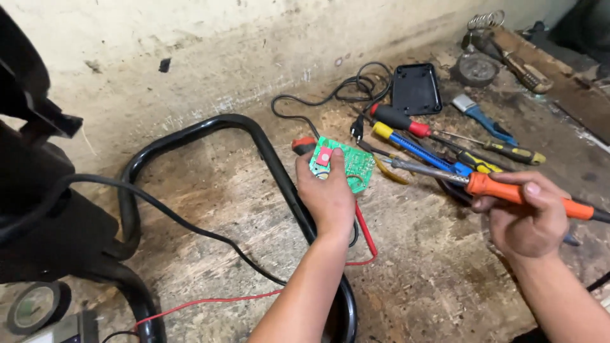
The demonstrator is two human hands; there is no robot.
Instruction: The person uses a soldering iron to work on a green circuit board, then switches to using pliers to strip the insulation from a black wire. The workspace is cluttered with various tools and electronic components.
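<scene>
My left hand (pixel 327 194) pinches the green board (pixel 343 166) above the worktop (pixel 432 267), while my right hand (pixel 527 219) is closed around the orange iron (pixel 515 190), its long axis pointing left at the board.

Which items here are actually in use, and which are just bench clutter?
In use:
- left hand holding green circuit board
- right hand holding orange-handled soldering iron

Lying about:
- red-handled screwdriver
- blue and yellow tool
- black plastic cover
- tape roll
</scene>
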